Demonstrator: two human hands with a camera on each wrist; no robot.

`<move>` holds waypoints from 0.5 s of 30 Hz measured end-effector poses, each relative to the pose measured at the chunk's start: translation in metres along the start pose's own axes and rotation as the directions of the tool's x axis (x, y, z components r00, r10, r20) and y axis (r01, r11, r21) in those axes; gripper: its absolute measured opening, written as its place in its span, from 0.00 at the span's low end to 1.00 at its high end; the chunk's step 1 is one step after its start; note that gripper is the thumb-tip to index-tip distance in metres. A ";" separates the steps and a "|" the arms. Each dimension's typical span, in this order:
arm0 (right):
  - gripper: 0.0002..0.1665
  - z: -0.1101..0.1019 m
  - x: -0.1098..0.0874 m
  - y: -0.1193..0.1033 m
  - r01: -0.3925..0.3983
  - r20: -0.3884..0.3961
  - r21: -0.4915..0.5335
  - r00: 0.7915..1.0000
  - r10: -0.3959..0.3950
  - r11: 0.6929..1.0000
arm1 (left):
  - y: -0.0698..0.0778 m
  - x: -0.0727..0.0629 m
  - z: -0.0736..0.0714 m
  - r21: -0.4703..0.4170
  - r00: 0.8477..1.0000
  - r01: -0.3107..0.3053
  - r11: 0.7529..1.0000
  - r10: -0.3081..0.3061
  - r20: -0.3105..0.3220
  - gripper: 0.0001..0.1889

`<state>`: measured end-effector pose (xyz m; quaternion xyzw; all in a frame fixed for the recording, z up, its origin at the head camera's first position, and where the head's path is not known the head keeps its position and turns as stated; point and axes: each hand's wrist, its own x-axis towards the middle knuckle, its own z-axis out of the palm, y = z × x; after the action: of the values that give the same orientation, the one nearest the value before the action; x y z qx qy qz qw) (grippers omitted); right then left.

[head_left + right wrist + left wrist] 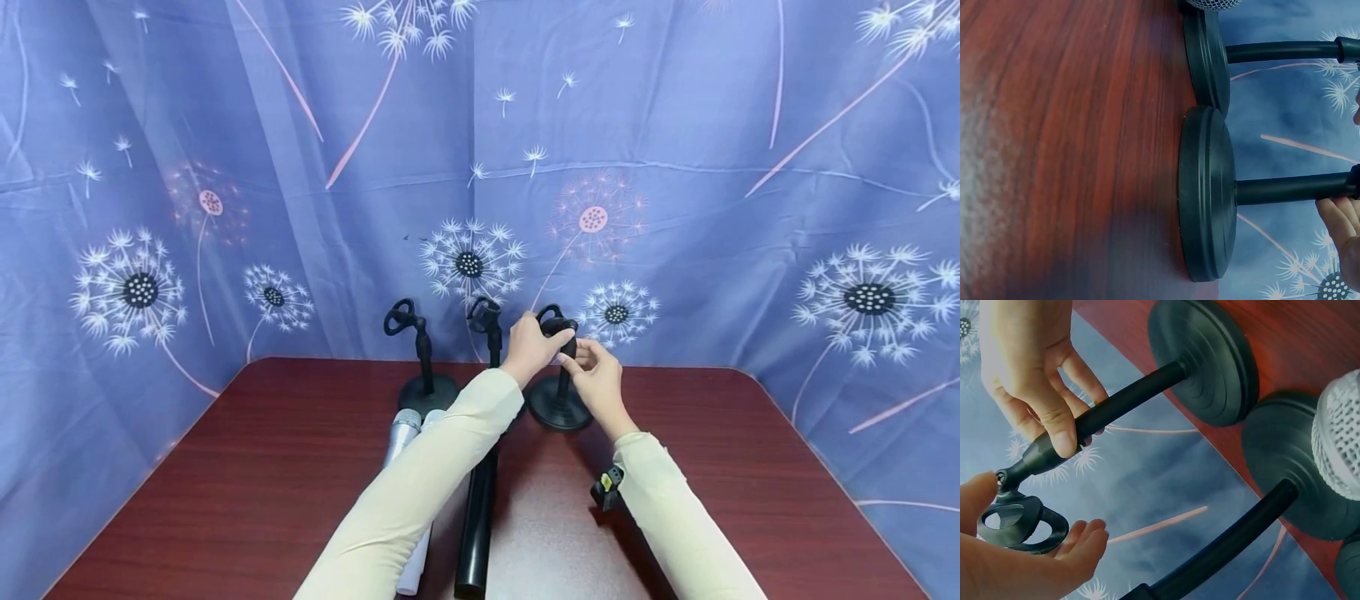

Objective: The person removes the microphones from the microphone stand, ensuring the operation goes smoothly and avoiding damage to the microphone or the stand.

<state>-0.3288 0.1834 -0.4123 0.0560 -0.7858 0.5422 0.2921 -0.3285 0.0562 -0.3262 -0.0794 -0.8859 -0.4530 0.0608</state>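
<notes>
Both hands are at the upper part of the rightmost black microphone stand (562, 410), which stands upright on its round base. My right hand (1032, 369) grips the stand's collar between thumb and fingers, just below the joint. With the thumb at the joint and the fingers behind the ring-shaped clip (1013, 525), my left hand (1029, 569) holds the stand's top. In the right wrist view only part of the right hand (1344, 231) shows, at the pole (1291, 189). The left hand's fingertips are partly hidden behind the clip in the left wrist view.
Two similar stands, the left one (426, 392) and the middle one (494, 342), stand beside it. A silver microphone (406, 423), a second pale one (432, 417) and a long black cylinder (476, 533) lie near the left sleeve. A patterned blue curtain (675, 250) hangs behind the table.
</notes>
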 end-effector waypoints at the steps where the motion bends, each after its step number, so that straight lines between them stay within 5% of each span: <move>1: 0.18 0.000 0.000 0.000 0.001 -0.003 0.004 1.000 -0.001 1.000 | -0.001 -0.001 -0.001 0.011 1.000 0.000 1.000 -0.001 0.015 0.35; 15: 0.19 0.001 -0.001 -0.006 -0.002 -0.009 -0.058 1.000 0.002 0.998 | -0.003 -0.014 -0.017 0.113 0.992 0.064 0.992 -0.076 0.105 0.24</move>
<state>-0.3258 0.1802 -0.4081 0.0442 -0.8000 0.5197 0.2967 -0.3149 0.0398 -0.3216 -0.0695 -0.9136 -0.4005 0.0005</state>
